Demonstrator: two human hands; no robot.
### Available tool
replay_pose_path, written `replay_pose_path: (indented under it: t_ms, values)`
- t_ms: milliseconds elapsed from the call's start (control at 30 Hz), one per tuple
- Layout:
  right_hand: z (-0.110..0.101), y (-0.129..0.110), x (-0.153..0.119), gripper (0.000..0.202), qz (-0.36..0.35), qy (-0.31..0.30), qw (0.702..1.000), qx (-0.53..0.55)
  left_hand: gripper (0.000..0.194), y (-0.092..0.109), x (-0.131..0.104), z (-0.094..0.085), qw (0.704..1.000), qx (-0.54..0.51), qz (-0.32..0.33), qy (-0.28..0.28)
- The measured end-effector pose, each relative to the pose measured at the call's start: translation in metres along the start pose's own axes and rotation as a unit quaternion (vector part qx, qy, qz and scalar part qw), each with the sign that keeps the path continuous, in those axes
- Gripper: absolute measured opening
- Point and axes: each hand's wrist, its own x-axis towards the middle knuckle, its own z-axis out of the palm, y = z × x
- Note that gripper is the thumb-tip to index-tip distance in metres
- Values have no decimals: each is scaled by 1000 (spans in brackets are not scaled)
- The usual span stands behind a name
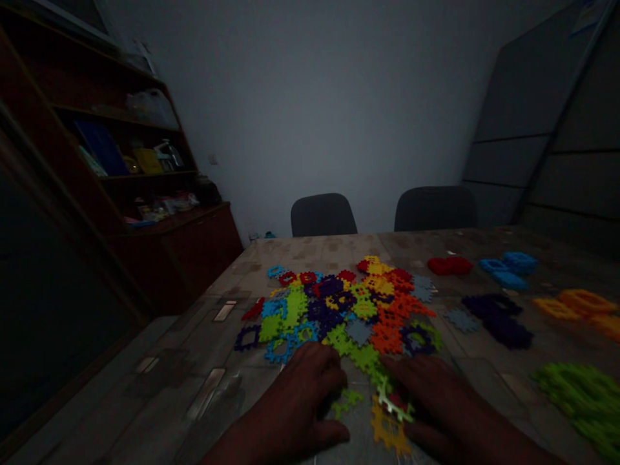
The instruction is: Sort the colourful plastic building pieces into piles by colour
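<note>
My left hand is low over the table, its fingers bent and its thumb held apart. Beside its thumb and fingertips lies a small green toothed piece, with no grip on it that I can see. My right hand has its fingers and thumb around the edge of a tilted light-green toothed piece; its palm side is hidden. Under that piece is a yellow-orange square toothed frame. Just beyond both hands spreads a mixed heap of plastic interlocking pieces in several colours.
Colour-sorted stacks stand on the right: red, blue, dark purple, orange and green. A grey piece lies near the purple ones. Two chairs stand behind the patterned table; shelves are left.
</note>
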Motion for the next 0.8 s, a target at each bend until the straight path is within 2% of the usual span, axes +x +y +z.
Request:
replay_pose_path:
  t_ms: [100,200,333,400,467,533,600,733,767,800]
  values:
    - [-5,-6,-1,82,20,-7,1000,10,53,2,0,0,1000,21,-12,-18]
    - [-11,-18,-1,90,21,-11,1000,18,38,1,-1,1,999,25,-7,-23]
    - [-10,-35,-5,107,-15,-6,1000,14,39,-3,-5,3,999,15,43,-9]
    - [-9,-40,-6,107,-32,-13,999,2,40,-5,-6,4,997,6,74,-1]
    - [-9,-42,-4,96,-31,-25,999,-11,35,-7,-6,4,995,-6,98,4]
    - [-12,-40,1,68,-7,-22,1000,-20,28,-6,-5,3,994,-16,109,12]
    - [-14,-32,7,42,19,10,999,-30,24,-2,-4,3,995,-21,100,20]
    - [-8,-5,14,44,40,95,994,-38,11,11,-3,12,997,-29,54,49]
    - [-4,0,15,44,50,101,993,-29,13,13,-2,18,997,-26,51,55]
    - [0,5,15,45,61,99,993,-16,24,15,-1,26,997,-19,55,57]
